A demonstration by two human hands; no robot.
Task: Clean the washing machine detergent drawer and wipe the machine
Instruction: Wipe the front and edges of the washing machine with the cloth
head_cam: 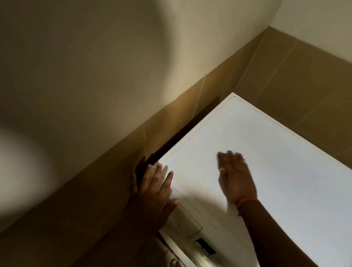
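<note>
Washing machine (pixel 278 170): one; two hands on top.

A white washing machine (pixel 278 170) is shown from above; its flat top looks smooth and faintly satiny, like painted metal or laminate. The detergent drawer (pixel 183 216) front appears to be smooth white plastic. The lower wall is clad in large tan tiles (pixel 313 84) with a dull sheen and thin pale grout lines. Above them, matt cream-painted plaster (pixel 118 23) is seen.
</note>
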